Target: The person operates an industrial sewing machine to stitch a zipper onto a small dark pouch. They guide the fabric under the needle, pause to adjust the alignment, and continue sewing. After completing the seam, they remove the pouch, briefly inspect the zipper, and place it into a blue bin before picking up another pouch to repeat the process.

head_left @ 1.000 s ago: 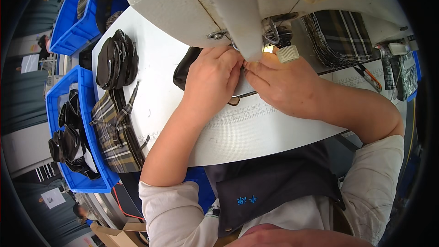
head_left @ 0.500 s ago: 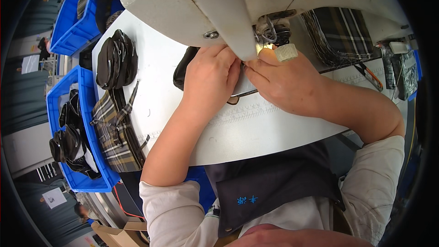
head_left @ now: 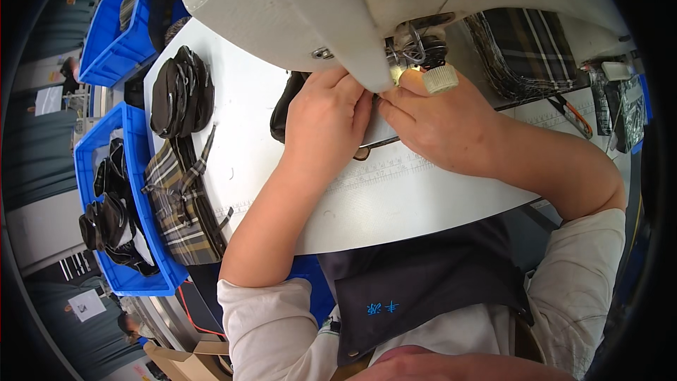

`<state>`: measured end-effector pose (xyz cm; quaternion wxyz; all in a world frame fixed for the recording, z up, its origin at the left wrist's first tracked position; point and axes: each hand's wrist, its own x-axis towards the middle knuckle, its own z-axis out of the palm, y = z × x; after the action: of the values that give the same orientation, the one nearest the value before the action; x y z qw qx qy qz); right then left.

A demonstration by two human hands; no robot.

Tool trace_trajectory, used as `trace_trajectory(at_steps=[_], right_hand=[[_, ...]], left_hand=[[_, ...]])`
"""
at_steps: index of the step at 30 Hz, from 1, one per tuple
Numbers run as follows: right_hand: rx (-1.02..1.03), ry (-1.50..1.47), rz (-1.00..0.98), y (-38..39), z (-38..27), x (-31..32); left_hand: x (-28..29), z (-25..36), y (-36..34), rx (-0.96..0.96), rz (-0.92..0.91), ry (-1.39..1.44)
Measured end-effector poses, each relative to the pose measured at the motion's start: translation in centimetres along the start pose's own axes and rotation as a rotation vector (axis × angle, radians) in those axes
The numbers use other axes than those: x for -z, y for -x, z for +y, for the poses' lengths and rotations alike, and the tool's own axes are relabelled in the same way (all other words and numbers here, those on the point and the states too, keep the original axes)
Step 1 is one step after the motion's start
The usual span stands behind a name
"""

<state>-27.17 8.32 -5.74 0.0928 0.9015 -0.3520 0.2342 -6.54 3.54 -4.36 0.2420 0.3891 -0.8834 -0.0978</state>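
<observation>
Both hands are close together beneath the head of a white sewing machine point(head_left: 282, 14), with the fingertips beside its needle area. My left hand point(head_left: 326, 116) is closed, thumb and fingers pinching a dark fabric piece point(head_left: 282, 109) whose rounded edge sticks out to the left. Opposite it, my right hand point(head_left: 451, 123) is also closed, thumb and forefinger pressed together at the same piece. The machine's arm and my fingers hide most of the fabric and the needle. A small lamp lights the spot behind my right fingers.
At left on the white table point(head_left: 395, 212) sit stacked dark pouches point(head_left: 182, 95) and plaid fabric pieces point(head_left: 180, 204). A blue bin point(head_left: 166, 279) beside the table holds dark pouches. More plaid fabric point(head_left: 529, 49) lies behind my right hand, near orange-handled snips point(head_left: 580, 121).
The whole view has shifted slightly. Both hands keep nearly the same pose and place at the machine, still on the dark fabric piece.
</observation>
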Motion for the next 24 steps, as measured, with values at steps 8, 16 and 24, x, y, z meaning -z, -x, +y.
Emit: trace_trajectory(at_steps=[8,16,24], right_hand=[[-0.012,-0.001,-0.042,0.0,0.0,0.2],[-0.008,-0.015,-0.070,0.1,0.1,0.2],[0.009,-0.028,-0.031,0.1,0.1,0.2]], left_hand=[[0.3,-0.1,0.0,0.084,-0.029,0.030],[0.6,-1.2,0.3,0.507,-0.193,0.468],[0.4,-0.4,0.5,0.217,-0.089,0.179]])
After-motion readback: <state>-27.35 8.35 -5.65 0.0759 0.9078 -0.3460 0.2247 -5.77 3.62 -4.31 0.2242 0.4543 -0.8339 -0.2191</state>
